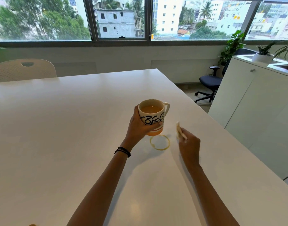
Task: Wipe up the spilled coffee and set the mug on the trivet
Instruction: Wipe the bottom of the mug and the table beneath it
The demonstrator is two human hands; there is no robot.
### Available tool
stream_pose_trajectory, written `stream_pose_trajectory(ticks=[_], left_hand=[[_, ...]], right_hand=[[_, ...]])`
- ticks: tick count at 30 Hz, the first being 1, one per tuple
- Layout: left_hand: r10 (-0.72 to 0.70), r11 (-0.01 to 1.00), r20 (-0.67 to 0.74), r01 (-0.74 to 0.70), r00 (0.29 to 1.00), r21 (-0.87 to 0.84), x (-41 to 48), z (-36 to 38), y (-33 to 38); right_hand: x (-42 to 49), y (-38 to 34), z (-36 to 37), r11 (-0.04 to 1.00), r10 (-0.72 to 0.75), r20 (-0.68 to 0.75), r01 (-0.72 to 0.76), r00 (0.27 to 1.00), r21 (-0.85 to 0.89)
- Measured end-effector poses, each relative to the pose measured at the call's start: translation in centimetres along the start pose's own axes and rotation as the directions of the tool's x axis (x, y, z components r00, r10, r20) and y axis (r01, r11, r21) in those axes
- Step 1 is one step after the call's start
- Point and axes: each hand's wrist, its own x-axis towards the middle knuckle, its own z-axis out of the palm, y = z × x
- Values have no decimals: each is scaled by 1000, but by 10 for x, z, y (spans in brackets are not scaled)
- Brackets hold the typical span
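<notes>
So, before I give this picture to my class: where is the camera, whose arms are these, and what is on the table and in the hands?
There is no machine here. A person wears one wide-angle camera on the head, looking forward and down, so the two bare arms are their own. The left hand grips a mug marked "coffee", holding tan liquid, lifted just above the white table. Under it a brownish ring of spilled coffee marks the table. The right hand pinches a small pale wad, probably a tissue or cloth, beside the ring. No trivet is visible. Behind are a chair, windows and plants.
</notes>
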Motion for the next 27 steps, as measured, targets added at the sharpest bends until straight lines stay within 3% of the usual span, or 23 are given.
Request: stream_pose_trajectory(ticks=[2, 4, 10, 18, 24, 27], left_hand=[[-5, 1000, -10, 5, 1000, 2, 0, 0, -1], [0, 1000, -13, 0, 1000, 15, 1, 0, -3], [17, 999, -22, -16, 1000, 46, 3, -1, -9], [32, 998, -13, -31, 999, 57, 6, 0, -17], [21, 999, 0, -21, 1000, 50, 5, 1, -20], [26, 999, 3, -26, 1000, 45, 4, 3, -22]], right_hand=[[-4, 0, 10, 994, -59, 178, 74, 982, -79], [-10, -2, 18, 990, -57, 269, 89, 962, -110], [-10, -9, 35, 999, -30, 359, 44, 933, -31], [-13, -9, 40, 982, -62, 561, -49, 825, 181], [-11, -4, 23, 981, -143, 680, 12, 719, 195], [-11, -1, 13, 984, -143, 680, 29, 719, 176]])
